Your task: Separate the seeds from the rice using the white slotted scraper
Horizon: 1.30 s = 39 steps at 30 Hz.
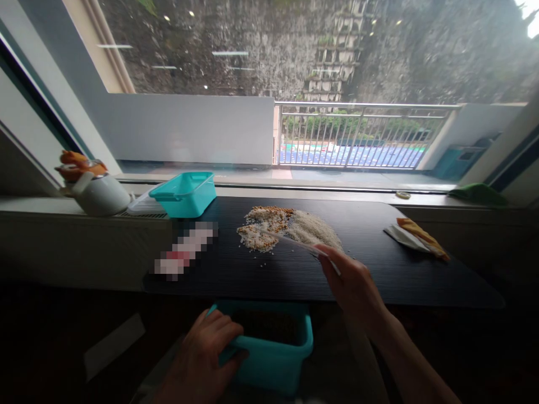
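Observation:
My left hand (213,342) is closed on the left rim of a teal plastic tub (273,362), below the table's front edge. Dark contents show inside the tub, too dim to name. Between the fingers of my right hand (351,278) is a thin translucent stick (297,244), pointing left. Its far tip reaches a heap of white grains mixed with yellow-brown kernels (267,216) on the dark table (357,210). Touching that heap on its right lies a larger pile of pale rice-like grains (315,227). A few loose grains are scattered in front.
A second teal tub (189,196) stands at the back left, beside a whitish lid (145,205) and a white pot (101,193). A blurred-out item (185,252) lies at the table's left. Yellow and white packets (416,235) lie right; a window stands behind.

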Tool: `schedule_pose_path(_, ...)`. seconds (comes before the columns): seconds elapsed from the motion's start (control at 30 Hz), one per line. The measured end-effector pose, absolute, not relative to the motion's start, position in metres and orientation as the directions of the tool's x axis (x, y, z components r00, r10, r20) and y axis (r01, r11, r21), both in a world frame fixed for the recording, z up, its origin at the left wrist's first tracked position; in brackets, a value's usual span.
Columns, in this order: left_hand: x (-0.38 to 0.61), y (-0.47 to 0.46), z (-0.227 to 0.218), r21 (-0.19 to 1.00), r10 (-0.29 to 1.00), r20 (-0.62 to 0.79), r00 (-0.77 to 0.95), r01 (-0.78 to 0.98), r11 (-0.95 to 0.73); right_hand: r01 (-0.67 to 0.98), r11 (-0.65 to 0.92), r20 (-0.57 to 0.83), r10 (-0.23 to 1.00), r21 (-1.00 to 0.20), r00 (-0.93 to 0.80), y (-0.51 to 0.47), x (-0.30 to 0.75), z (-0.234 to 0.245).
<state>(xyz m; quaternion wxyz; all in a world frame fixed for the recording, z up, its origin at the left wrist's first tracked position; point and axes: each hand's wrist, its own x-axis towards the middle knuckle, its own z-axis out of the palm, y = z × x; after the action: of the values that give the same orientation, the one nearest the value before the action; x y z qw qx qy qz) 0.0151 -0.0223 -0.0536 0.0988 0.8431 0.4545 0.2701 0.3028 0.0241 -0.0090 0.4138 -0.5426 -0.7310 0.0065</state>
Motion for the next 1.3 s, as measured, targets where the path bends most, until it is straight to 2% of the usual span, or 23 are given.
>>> schedule_pose_path(0.17,0.015,-0.023,-0.055,0.423,0.818,0.384,0.428,0.706,-0.568,0.586,0.280,0.493,0.836,-0.760,0.240,0.026,0.315,-0.028)
schedule_pose_path(0.3,0.015,-0.023,-0.053,0.436,0.829,0.359,0.429,0.708,-0.556,0.434,0.260,0.420,0.846,-0.863,0.328,0.038,0.309,-0.035)
schedule_pose_path(0.53,0.013,-0.023,-0.054,0.412,0.813,0.386,0.435,0.707,-0.574,0.416,0.221,0.354,0.894,-0.882,0.276,0.045,0.310,-0.042)
schedule_pose_path(0.8,0.013,-0.025,-0.057,0.423,0.823,0.377,0.424,0.712,-0.561,0.365,0.222,0.345,0.884,-0.904,0.317,0.042,0.312,-0.042)
schedule_pose_path(1.03,0.012,-0.025,-0.059,0.429,0.820,0.385,0.423,0.705,-0.565,0.312,0.216,0.297,0.924,-0.925,0.240,0.048,0.311,-0.042)
schedule_pose_path(1.3,0.011,-0.026,-0.059,0.439,0.819,0.393,0.418,0.697,-0.567,0.247,0.198,0.275,0.902,-0.948,0.332,0.031,0.316,-0.050)
